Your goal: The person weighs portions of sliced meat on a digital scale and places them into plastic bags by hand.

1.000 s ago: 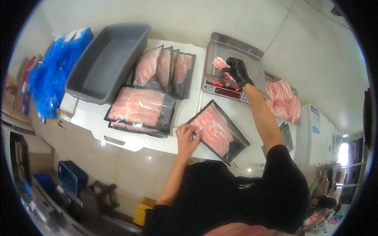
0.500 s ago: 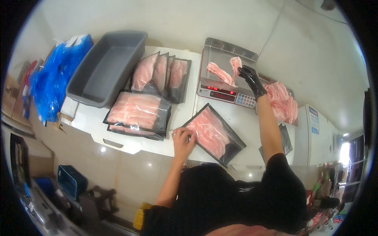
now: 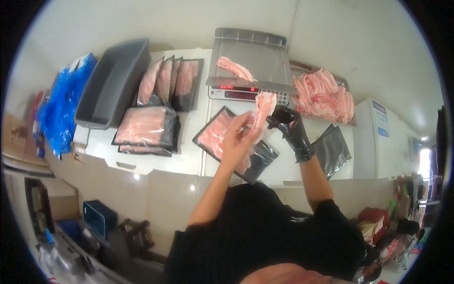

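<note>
In front of the scale, a raw pork belly slice [image 3: 266, 105] hangs upright between my two hands. My right hand [image 3: 292, 131], in a black glove, is closed on its right edge. My bare left hand [image 3: 238, 141] has its fingers curled on the slice's lower left side. Below them, a filled see-through pouch with black edging [image 3: 212, 137] lies on the white table, partly hidden by my left hand. On the tray of the digital scale [image 3: 250, 49], another slice [image 3: 235, 68] lies by itself; the scale's red display is lit.
Right of the scale stands a metal tray [image 3: 302, 69] heaped with pork slices [image 3: 326, 97]. Flat black pouches [image 3: 333, 150] lie at the near right. On the left are stacked filled pouches [image 3: 142, 127], several leaning filled pouches [image 3: 185, 83], a deep grey tub [image 3: 111, 85] and blue plastic [image 3: 71, 106].
My right hand has lifted one slice off the scale and brought it nearer. My left hand has left the pouch edge and come up to that slice. The view has shifted a little.
</note>
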`<action>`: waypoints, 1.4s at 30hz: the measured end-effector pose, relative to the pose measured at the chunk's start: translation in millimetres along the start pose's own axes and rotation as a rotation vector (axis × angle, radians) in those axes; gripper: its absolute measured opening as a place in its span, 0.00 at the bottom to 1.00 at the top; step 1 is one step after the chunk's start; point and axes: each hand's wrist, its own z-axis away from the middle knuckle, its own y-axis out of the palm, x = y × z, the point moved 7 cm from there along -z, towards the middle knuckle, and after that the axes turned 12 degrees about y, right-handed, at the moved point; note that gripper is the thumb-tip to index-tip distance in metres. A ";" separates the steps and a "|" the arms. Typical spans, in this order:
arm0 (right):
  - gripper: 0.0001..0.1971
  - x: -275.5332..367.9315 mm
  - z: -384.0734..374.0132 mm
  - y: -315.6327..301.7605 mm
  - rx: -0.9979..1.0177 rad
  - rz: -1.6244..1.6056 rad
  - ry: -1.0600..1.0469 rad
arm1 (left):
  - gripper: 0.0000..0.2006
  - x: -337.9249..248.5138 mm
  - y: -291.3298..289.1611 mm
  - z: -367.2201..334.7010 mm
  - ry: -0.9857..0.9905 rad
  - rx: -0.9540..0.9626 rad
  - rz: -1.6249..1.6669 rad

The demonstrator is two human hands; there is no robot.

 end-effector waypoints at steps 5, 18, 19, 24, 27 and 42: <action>0.18 -16.0 38.9 -28.2 -0.339 0.164 -0.504 | 0.13 14.1 52.8 9.8 -0.157 0.119 0.022; 0.25 -31.7 77.5 -73.4 -0.136 0.122 -0.348 | 0.14 22.1 108.8 60.5 -0.095 0.158 -0.266; 0.25 -41.7 76.5 -76.0 -0.114 0.031 -0.279 | 0.15 25.7 108.4 64.4 -0.101 0.116 -0.229; 0.18 -62.2 70.2 -86.5 -0.008 -0.128 -0.207 | 0.15 13.8 112.8 75.1 -0.031 0.022 -0.352; 0.13 -82.4 50.6 -91.5 0.062 -0.074 -0.177 | 0.12 1.5 113.9 78.4 0.074 0.090 -0.622; 0.01 -94.8 58.3 -61.7 0.246 0.010 -0.156 | 0.24 -14.3 118.5 86.7 0.503 0.261 -1.114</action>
